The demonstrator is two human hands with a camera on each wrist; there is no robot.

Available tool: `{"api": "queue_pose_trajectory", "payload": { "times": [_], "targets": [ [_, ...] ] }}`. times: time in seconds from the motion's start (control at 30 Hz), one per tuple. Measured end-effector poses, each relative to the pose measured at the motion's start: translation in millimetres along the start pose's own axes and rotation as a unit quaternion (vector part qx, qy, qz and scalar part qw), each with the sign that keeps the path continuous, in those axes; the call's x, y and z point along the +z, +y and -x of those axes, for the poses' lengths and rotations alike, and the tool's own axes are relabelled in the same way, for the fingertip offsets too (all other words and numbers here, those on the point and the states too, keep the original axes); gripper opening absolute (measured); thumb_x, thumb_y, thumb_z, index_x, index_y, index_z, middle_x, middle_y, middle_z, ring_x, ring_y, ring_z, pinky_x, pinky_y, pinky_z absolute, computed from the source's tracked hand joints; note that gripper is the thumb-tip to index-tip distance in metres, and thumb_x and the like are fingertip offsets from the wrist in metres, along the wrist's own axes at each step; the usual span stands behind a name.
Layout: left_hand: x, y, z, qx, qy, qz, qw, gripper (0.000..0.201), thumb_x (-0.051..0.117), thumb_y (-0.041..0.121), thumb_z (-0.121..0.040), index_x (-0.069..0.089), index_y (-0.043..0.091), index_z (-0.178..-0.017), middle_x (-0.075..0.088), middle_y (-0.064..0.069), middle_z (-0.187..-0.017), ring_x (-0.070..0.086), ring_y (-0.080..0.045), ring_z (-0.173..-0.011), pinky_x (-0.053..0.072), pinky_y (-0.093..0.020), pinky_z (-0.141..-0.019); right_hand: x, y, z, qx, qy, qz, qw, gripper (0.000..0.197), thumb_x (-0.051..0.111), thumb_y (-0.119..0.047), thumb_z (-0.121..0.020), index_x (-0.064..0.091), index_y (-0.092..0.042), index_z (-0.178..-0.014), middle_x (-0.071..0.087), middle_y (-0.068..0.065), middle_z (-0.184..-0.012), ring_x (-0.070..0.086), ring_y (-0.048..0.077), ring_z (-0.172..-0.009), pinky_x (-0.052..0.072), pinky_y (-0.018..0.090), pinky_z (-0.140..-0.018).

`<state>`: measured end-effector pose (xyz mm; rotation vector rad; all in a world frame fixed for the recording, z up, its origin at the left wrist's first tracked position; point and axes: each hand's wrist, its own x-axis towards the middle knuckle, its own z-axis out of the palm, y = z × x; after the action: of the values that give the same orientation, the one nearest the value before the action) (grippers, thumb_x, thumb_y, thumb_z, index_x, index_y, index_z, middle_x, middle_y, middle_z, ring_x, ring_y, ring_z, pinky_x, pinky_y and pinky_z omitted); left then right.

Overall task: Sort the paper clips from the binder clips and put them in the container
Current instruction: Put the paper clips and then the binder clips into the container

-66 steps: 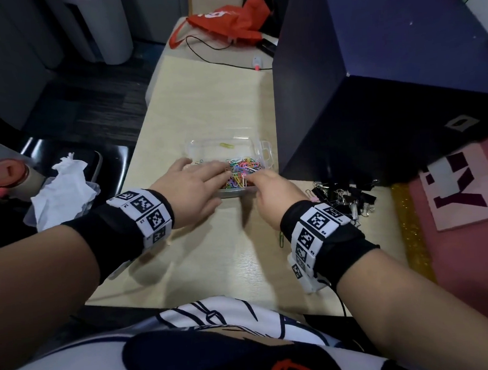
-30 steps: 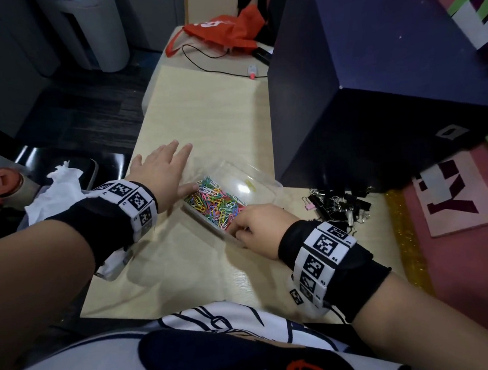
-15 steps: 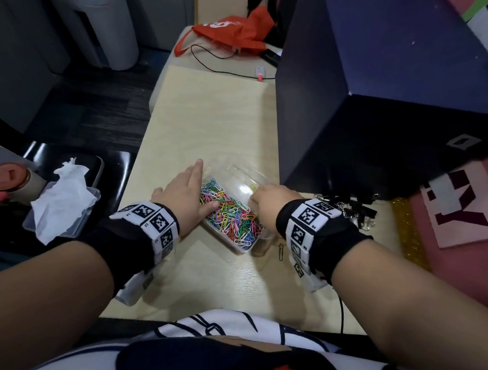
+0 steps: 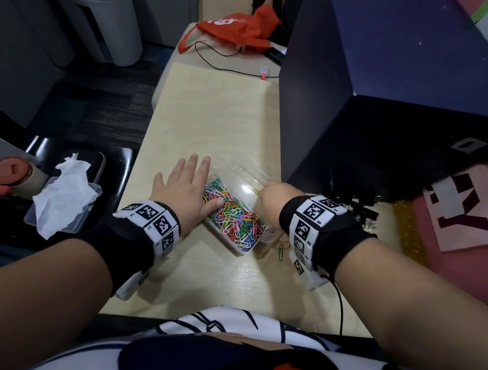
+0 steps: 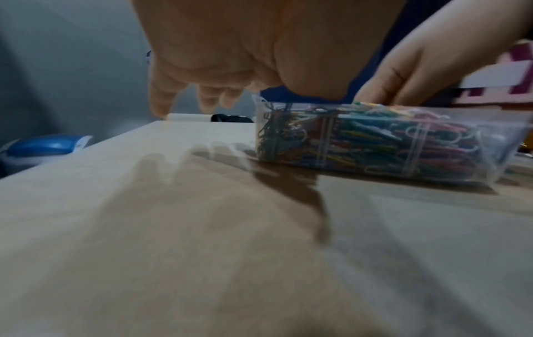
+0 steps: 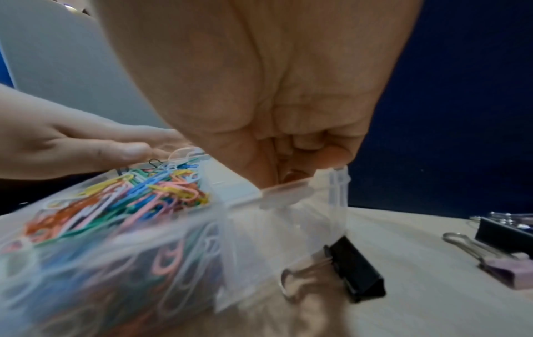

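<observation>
- Fingers (image 4: pixel 196 166) of the left hand (image 4: pixel 182 192) lie straight and spread, its thumb against the clear plastic container (image 4: pixel 264 236).
- Right hand (image 4: pixel 274 198), fingers curled, pinches the container's open lid (image 4: pixel 243 175).
- Coloured paper clips (image 4: pixel 233 213) fill the container on the table (image 4: pixel 219 121).
- One loose paper clip (image 4: pixel 280 250) lies beside it.
- Binder clips (image 6: pixel 356 266) lie right of the container.

the right hand (image 4: pixel 274 196) covers its own fingertips in the head view, so its grip on the container (image 4: pixel 263 234) lid is unclear. in the right wrist view the near container wall is smeared. the binder clips (image 4: pixel 364 211) lie mostly behind the right wristband; their number cannot be told.
</observation>
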<state>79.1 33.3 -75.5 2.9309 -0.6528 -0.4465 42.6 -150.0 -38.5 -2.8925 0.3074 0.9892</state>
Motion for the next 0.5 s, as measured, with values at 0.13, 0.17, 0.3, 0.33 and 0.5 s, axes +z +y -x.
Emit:
{"api": "queue_pose_trajectory", "payload": {
  "times": [0.13,0.17,0.3,0.33,0.5],
  "targets": [
    [2,11,7,0.062,-0.015,-0.027,0.998,0.086,0.02,0.07,-0.086,-0.013,0.022,-0.149,-0.023,-0.001,-0.157,-0.016,-0.017,-0.146,0.003,-0.058,-0.115,-18,-1,15,-0.018,0.018,0.007,1.0,0.045,0.042,-0.001,-0.089,0.051,-0.029,-0.124,0.059,0.012,-0.122,0.058,0.031,-0.107,0.048,0.037,-0.089],
    [5,13,8,0.067,-0.023,-0.034,0.997,0.087,0.018,0.071,-0.085,-0.014,0.021,-0.149,-0.025,-0.002,-0.156,-0.017,-0.018,-0.145,0.002,-0.058,-0.115,-18,-1,18,-0.022,0.034,0.006,0.999,0.047,0.041,0.0,-0.089,0.051,-0.026,-0.127,0.06,0.013,-0.118,0.059,0.031,-0.104,0.049,0.037,-0.087],
    [13,15,8,0.066,-0.028,-0.06,0.996,0.091,0.007,0.074,-0.078,-0.016,0.022,-0.149,-0.031,-0.004,-0.154,-0.02,-0.021,-0.145,0.003,-0.06,-0.112,-14,-4,15,-0.018,0.067,0.052,0.996,0.037,0.042,0.0,-0.089,0.057,-0.01,-0.121,0.064,0.013,-0.105,0.055,0.028,-0.083,0.047,0.035,-0.072],
    [14,15,7,0.065,-0.028,-0.064,0.995,0.091,0.007,0.074,-0.078,-0.016,0.023,-0.149,-0.031,-0.004,-0.154,-0.02,-0.021,-0.145,0.003,-0.061,-0.112,-14,-4,12,-0.017,0.071,0.064,0.995,0.034,0.042,-0.001,-0.09,0.058,-0.009,-0.119,0.064,0.012,-0.104,0.053,0.027,-0.08,0.046,0.034,-0.07],
    [15,15,6,0.061,-0.032,-0.062,0.996,0.087,0.012,0.074,-0.082,-0.017,0.025,-0.148,-0.033,-0.004,-0.153,-0.021,-0.023,-0.144,0.002,-0.062,-0.112,-14,-3,-1,-0.027,0.078,0.093,0.992,0.041,0.042,0.001,-0.09,0.052,-0.013,-0.128,0.065,0.011,-0.104,0.055,0.029,-0.08,0.047,0.035,-0.068]
  ]
}}
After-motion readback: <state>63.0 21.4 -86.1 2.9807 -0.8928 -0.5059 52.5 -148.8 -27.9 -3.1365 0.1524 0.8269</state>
